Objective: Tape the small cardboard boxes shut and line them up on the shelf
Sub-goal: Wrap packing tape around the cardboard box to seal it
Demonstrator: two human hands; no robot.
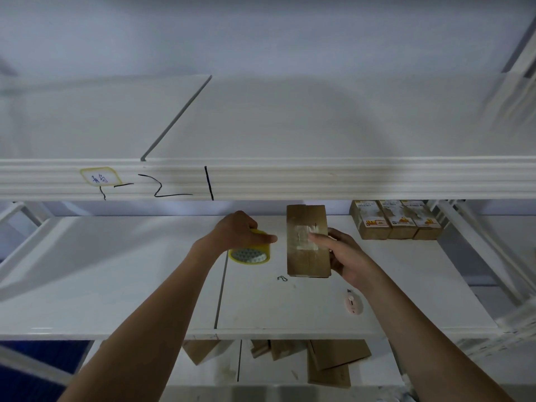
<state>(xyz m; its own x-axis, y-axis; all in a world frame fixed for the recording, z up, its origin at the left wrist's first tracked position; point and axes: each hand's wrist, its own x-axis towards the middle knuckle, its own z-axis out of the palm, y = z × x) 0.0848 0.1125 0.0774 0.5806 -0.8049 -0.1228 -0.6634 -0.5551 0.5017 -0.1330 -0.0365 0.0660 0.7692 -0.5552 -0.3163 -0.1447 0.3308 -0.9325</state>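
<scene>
The cardboard box point(308, 242) sits in your right hand point(345, 258), fingers curled round its right side and the thumb laid across a strip of clear tape point(304, 237) on its upper face; the box is long and narrow, with its long side running away from you, low over the middle shelf point(116, 271), and you cannot tell from this view whether its near end touches the board. Your left hand point(240, 230) grips the roll of yellow tape point(250, 250) from above, fingers wrapped over the rim, with the index finger stretched out towards the box; the roll is just beside the box on its left, and the two do not touch. A small dark squiggle point(282, 278) marks the shelf just in front of the box's near left corner. Nearer to you and to the right lies a small pink cutter point(353, 302), close by your right wrist. At the back right of the same shelf three printed small boxes point(395, 220) stand side by side in a row, touching one another. Below the shelf's front edge, loose flat cardboard pieces point(333, 361) lie on the lower level. Above, the upper shelf's front rail point(290, 181) carries a yellow-bordered label point(100, 177) and black marker strokes.
</scene>
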